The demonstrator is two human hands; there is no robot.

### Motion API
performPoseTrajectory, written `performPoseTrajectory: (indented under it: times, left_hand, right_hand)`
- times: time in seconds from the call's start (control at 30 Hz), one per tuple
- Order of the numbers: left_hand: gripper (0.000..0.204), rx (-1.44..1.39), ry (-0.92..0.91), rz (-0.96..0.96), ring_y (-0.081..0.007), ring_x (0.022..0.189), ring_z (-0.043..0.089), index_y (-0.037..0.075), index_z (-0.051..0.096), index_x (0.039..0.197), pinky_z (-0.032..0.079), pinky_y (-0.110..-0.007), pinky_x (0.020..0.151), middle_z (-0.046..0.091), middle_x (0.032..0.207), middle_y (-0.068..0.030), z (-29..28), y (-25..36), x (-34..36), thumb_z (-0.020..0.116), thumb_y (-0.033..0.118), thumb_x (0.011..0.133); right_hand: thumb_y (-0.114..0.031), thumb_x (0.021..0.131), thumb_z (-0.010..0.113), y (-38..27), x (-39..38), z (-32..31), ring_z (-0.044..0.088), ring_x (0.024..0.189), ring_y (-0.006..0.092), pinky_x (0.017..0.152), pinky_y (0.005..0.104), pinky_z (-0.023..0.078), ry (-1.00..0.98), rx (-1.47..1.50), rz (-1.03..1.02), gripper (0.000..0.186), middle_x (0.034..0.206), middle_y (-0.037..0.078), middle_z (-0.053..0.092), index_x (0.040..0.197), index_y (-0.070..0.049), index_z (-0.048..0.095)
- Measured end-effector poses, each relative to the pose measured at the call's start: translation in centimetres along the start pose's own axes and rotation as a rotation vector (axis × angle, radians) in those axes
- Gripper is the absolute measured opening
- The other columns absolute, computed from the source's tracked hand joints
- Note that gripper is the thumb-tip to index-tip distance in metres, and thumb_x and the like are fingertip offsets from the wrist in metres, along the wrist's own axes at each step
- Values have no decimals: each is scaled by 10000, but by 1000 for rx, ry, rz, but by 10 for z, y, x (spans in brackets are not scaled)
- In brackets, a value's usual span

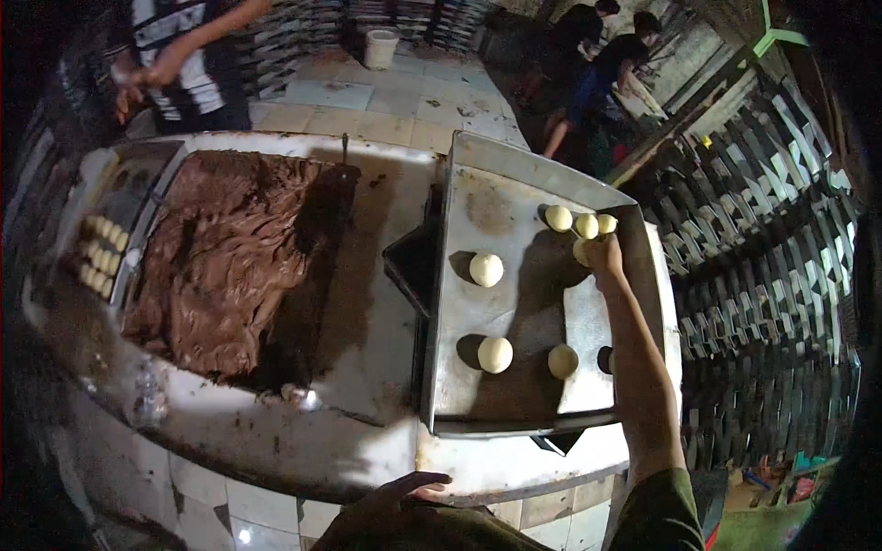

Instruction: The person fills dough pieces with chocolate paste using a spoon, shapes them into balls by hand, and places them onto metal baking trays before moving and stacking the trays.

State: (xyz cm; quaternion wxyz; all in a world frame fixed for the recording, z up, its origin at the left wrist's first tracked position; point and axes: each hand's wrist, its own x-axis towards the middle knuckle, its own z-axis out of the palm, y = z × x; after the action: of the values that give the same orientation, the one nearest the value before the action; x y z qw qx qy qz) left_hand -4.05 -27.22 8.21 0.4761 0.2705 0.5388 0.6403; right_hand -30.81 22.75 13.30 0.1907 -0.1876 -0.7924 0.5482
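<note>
looks partway done, with dough balls (485, 269) spaced across the tray (588, 317) and a bunch seemingly left to separate at upper right; cannot tell whether pinching one in the right hand's (604, 254) fingers.

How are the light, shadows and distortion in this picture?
In the head view, the tray is partly lit and some pale balls throw shadows leftward; in the head view, the near edge of the table curves and corners are dark.

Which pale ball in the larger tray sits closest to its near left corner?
The nearer row's left pale ball: a second ball sits right of it, a third ball beyond it; the other visible ones cluster by the right hand.
</note>
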Motion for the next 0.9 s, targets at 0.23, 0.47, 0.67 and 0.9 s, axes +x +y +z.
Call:
performPoseTrajectory:
  times: [0.23,0.47,0.67,0.9]
  left_hand:
    - [585,-735,321,563,-261,1257,346,-5,300,1328,289,-405,1042,346,1366,-152,68,-39,-10,431,387,913]
    - [393,-917,1013,559,-238,941,594,-19,490,1154,483,-324,834,598,1034,-168,122,-45,-54,576,206,843]
    - [455,-1135,869,522,-206,1094,513,23,442,1230,450,-295,859,525,1111,-112,121,-26,-118,491,187,809]
    - [500,-590,1265,462,-175,1031,516,30,390,1266,435,-280,868,514,1140,-92,7,-109,-147,543,-75,801]
  right_hand:
    - [-34,635,635,-141,-325,85,507,680,304,645,373,433,-480,-515,-854,347,771,121,522,951,-31,493]
    - [-140,813,596,-131,-489,88,558,557,322,531,383,469,-1176,41,-522,148,582,130,502,807,-6,533]
    - [-147,856,553,-59,-475,263,467,851,380,767,431,381,-342,-85,-495,272,914,242,492,1006,66,474]
    - [-23,880,459,-59,-483,316,604,761,312,630,352,485,-376,-272,-520,301,903,186,592,1180,-8,488]
